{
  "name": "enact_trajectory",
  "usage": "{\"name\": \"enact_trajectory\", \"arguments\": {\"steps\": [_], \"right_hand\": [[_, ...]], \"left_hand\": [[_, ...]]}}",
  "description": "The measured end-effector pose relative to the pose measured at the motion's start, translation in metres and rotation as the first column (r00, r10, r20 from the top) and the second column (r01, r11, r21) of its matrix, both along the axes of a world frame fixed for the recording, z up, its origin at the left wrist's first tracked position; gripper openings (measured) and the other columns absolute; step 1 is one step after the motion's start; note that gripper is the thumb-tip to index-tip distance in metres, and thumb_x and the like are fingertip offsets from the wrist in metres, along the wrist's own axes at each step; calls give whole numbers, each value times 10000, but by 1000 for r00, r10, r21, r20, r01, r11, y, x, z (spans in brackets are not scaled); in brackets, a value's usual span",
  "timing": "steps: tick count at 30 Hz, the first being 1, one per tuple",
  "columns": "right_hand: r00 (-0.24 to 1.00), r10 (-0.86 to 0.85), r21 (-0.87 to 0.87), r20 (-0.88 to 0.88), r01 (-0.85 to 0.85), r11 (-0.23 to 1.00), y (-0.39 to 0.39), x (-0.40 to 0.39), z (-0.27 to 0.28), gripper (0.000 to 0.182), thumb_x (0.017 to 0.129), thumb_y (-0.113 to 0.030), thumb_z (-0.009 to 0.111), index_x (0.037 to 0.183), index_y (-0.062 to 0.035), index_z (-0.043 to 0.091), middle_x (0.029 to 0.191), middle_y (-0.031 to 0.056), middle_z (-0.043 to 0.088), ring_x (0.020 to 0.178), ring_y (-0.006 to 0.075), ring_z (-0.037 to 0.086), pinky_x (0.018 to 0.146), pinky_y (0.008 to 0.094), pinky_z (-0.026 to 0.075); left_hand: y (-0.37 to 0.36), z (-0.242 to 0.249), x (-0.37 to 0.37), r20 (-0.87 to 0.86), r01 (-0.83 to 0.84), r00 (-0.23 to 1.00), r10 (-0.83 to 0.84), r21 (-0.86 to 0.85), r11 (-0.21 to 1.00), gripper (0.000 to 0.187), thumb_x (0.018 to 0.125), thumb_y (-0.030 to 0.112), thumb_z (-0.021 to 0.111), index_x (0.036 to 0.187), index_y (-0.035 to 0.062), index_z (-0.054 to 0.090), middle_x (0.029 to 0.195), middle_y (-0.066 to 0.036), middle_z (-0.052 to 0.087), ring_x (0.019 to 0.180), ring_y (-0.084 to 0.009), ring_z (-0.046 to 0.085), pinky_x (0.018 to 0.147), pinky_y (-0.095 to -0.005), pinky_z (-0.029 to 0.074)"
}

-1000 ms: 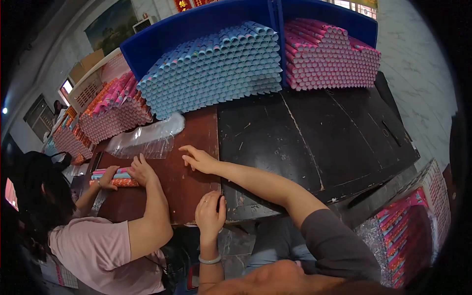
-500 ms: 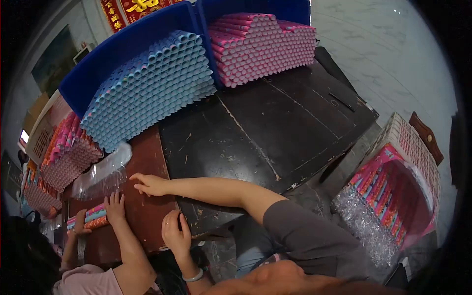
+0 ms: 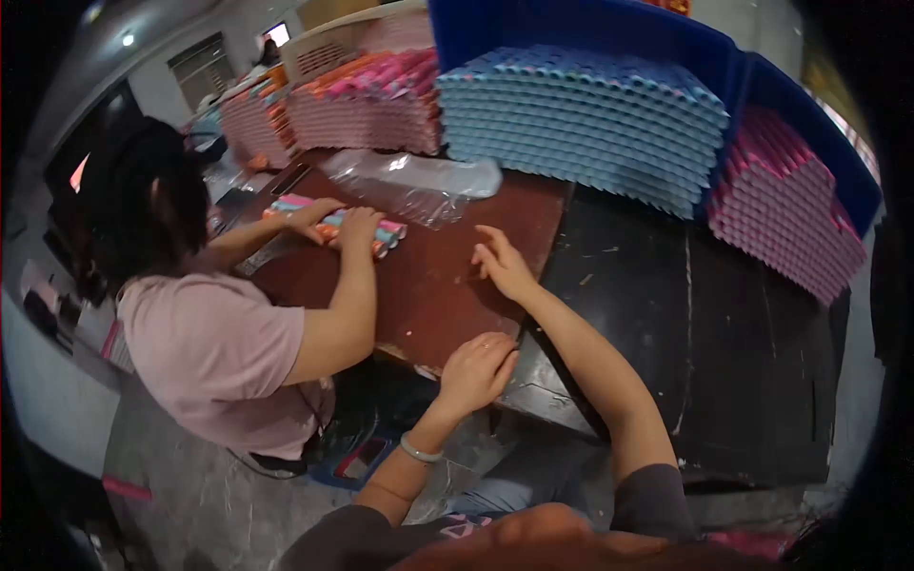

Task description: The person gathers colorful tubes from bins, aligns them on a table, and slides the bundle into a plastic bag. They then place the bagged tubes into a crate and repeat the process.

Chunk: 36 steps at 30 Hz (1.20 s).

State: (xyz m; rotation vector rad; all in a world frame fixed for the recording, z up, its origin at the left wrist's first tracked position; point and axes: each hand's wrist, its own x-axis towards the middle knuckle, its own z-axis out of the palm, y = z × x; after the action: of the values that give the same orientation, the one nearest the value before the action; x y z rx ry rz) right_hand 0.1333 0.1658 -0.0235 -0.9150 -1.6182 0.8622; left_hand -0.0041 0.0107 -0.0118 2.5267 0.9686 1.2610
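Observation:
My right hand (image 3: 505, 268) hovers over or rests lightly on the reddish-brown tabletop (image 3: 447, 314), fingers apart and slightly curled, with nothing visible in them. My left hand (image 3: 478, 369), a pale bracelet on its wrist, lies at the front edge where the brown and black tops meet. Its fingers are stretched out and it holds nothing that I can see. To the left, a co-worker's two hands (image 3: 357, 228) press on a small bundle of patterned paper-like tubes (image 3: 390, 234) in pink, blue and orange. Behind it lies a clear plastic bag (image 3: 428, 176).
Blue tubes (image 3: 581, 124) and pink tubes (image 3: 776, 205) are stacked in blue bins (image 3: 738, 67) along the back. More pink and orange tubes (image 3: 367, 109) stand at the back left. The black tabletop (image 3: 628, 276) extends right. The co-worker (image 3: 209, 352) sits close on my left.
The view has turned left, bringing the co-worker into fuller sight. My right hand stays over the brown top with its fingers apart. My left hand now lies flatter at the table edge.

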Motion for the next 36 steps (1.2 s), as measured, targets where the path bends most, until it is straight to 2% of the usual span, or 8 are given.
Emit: {"name": "enact_trajectory", "arguments": {"steps": [15, 18, 20, 21, 23, 29, 31, 36], "right_hand": [[999, 32, 19, 35, -33, 999, 3, 3, -5, 407, 1007, -190, 476, 1375, -48, 374, 844, 68, 602, 616, 100, 529, 603, 238, 451], [997, 1, 19, 72, -2, 1000, 0, 5, -1, 439, 978, -191, 530, 1368, -43, 395, 911, 97, 606, 738, 153, 578, 713, 281, 479], [940, -236, 375, 245, 133, 917, -2, 1, 5, 550, 905, -262, 639, 1353, -29, 422, 1092, 162, 588, 993, 264, 580, 887, 380, 458], [940, -236, 384, 247, 129, 914, -3, 1, 9, 550, 905, -262, 639, 1353, -29, 422, 1092, 162, 588, 993, 264, 580, 887, 380, 458], [846, -377, 480, 378, 169, 861, -8, -4, 31, 703, 809, -376, 727, 1342, -17, 441, 1288, 223, 503, 1218, 361, 466, 1013, 460, 378], [630, -235, 252, 740, 64, 966, 10, -49, 72, 1034, 680, -668, 703, 1396, 7, 386, 1443, 253, 380, 1338, 398, 369, 1072, 507, 329], [452, -316, 327, 834, 56, 943, 32, -66, 59, 1077, 628, -669, 733, 1402, -7, 382, 1436, 239, 392, 1335, 363, 383, 1060, 497, 341], [376, -189, 146, 907, 138, 980, 60, -90, 46, 1162, 567, -718, 741, 1435, -53, 348, 1412, 164, 436, 1331, 335, 391, 1057, 502, 341]], "left_hand": [[1, -6, -1, 35, 3, 999, -5, 53, 999, 150, 856, 148, 622, 921, 14, 634, 905, -119, 639, 893, -288, 629, 766, -373, 513], [1, -7, -1, 33, 1, 999, -3, 59, 998, 148, 853, 147, 621, 914, 13, 630, 897, -123, 635, 880, -293, 625, 756, -374, 513], [1, -7, 0, 48, 7, 999, -10, 69, 998, 150, 852, 148, 620, 916, 12, 629, 894, -125, 634, 879, -294, 624, 756, -376, 513], [2, -8, 0, 60, 14, 998, -19, 74, 997, 152, 851, 148, 618, 917, 12, 628, 891, -127, 634, 877, -295, 623, 756, -377, 513], [4, -9, -2, 57, 19, 998, -24, 84, 996, 154, 852, 150, 616, 918, 11, 627, 888, -128, 633, 878, -295, 622, 755, -379, 512], [3, -10, -2, 35, 13, 999, -17, 95, 995, 163, 851, 154, 614, 924, 9, 627, 894, -126, 636, 889, -293, 620, 765, -379, 512], [3, -11, -4, -50, 8, 999, -8, -10, 1000, 187, 840, 115, 645, 990, 3, 646, 935, -140, 650, 895, -311, 627, 771, -390, 520], [3, -10, -2, 10, 18, 1000, -18, 37, 999, 206, 847, 127, 620, 1007, -3, 639, 968, -152, 645, 929, -317, 614, 810, -393, 507]]}}
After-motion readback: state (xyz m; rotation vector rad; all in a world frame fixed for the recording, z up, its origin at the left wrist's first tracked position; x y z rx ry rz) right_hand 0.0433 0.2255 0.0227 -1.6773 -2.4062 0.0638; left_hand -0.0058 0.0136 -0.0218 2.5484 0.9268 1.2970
